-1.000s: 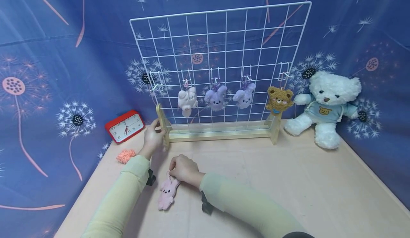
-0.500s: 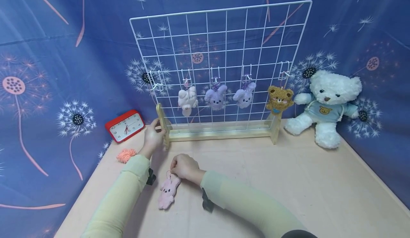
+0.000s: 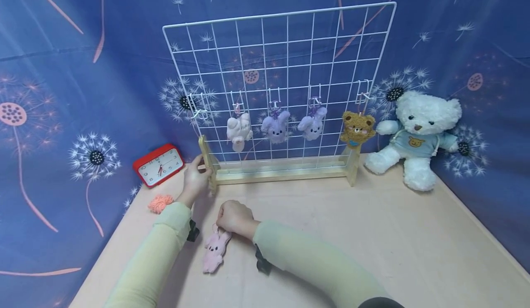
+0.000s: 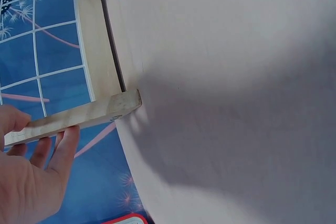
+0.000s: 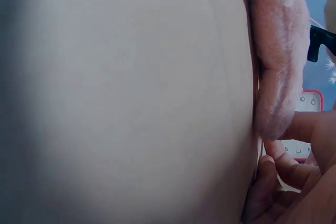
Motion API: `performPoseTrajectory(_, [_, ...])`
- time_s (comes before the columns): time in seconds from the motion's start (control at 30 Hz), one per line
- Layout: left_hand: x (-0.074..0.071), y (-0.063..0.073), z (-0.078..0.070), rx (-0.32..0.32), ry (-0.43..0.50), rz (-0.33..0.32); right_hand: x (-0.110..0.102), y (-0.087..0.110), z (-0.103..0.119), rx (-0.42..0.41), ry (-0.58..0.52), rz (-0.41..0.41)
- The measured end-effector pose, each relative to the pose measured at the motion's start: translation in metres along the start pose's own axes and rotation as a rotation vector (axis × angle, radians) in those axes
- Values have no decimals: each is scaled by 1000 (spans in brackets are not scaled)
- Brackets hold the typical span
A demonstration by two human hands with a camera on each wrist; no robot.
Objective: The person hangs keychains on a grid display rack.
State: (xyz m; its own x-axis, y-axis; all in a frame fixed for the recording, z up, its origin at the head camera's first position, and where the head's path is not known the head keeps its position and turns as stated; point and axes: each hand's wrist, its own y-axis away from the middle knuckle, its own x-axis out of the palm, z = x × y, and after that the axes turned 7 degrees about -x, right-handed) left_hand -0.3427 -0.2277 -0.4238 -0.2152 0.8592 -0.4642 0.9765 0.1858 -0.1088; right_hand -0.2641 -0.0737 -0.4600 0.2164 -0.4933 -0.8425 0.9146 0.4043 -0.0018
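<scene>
My left hand (image 3: pixel 196 179) grips the left upright (image 4: pixel 79 116) of a wooden stand, thumb on one side and fingers on the other in the left wrist view. The stand carries a white wire grid (image 3: pixel 287 64). On the table my right hand (image 3: pixel 235 217) pinches the cord loop of a pink plush bunny keychain (image 3: pixel 215 251), which lies face up toward me. Seen from the right wrist, the fingertips (image 5: pixel 268 169) are at the bunny's end (image 5: pixel 278 98). From hooks on the grid hang a white plush (image 3: pixel 239 129), two purple bunnies (image 3: pixel 275 127) and a brown bear (image 3: pixel 358 128).
A white hook (image 3: pixel 200 113) at the grid's left holds nothing. Left of the stand are a red alarm clock (image 3: pixel 159 165) and an orange yarn bundle (image 3: pixel 160 203). A white teddy bear (image 3: pixel 417 137) in a blue shirt sits at the right, before a blue curtain (image 3: pixel 476 4).
The head view has shifted slightly, so everything sits a little farther left in it. Both hands keep their grips on the stand and on the bunny's loop.
</scene>
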Motion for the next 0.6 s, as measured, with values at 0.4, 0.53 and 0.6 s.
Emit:
performPoseTrajectory(0.4, [0,1,3,-4,9,10,-4,1,-3,-45,-57,21])
performPoseTrajectory(0.53, [-1,1,2,8,8,2,-6,0,-4,-103,-94,-2])
performPoseTrajectory(0.6, [-1,1,2,14,8,-1,-6,-1,-6,-143,-153,-24])
